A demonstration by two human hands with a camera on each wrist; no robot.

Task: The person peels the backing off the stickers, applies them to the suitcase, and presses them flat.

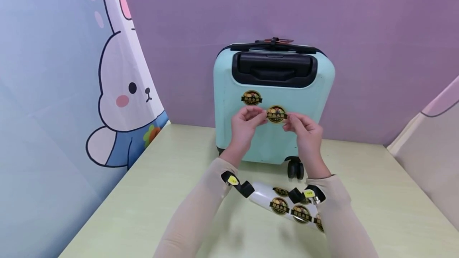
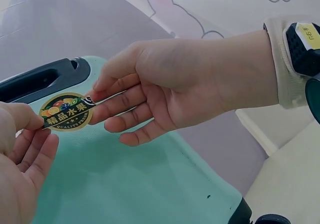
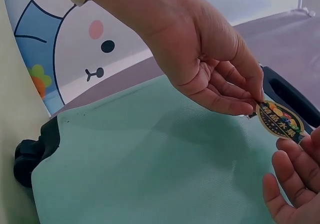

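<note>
A round black-and-gold fruit sticker (image 1: 276, 114) is stretched between both hands, in front of the mint-green suitcase (image 1: 272, 146). My left hand (image 1: 244, 126) pinches its left end between thumb and forefinger. At the opposite end, the thumb and fingertips of my right hand (image 1: 307, 130) pinch the tab. The left wrist view shows the sticker's printed fruit and lettering facing out, with the right hand (image 2: 170, 78) beside it. A matching sticker (image 1: 251, 98) lies on the suitcase shell, above the left hand and below the black handle recess (image 1: 274, 69).
A glossy white sheet of stickers (image 1: 261, 194), curled, lies on the pale tabletop (image 1: 143, 210) below the forearms, partly hidden by the right sleeve. The suitcase stands upright on black wheels (image 1: 295, 169) near the purple back wall (image 1: 179, 51). A rabbit-printed cloth (image 1: 118, 79) hangs at the left.
</note>
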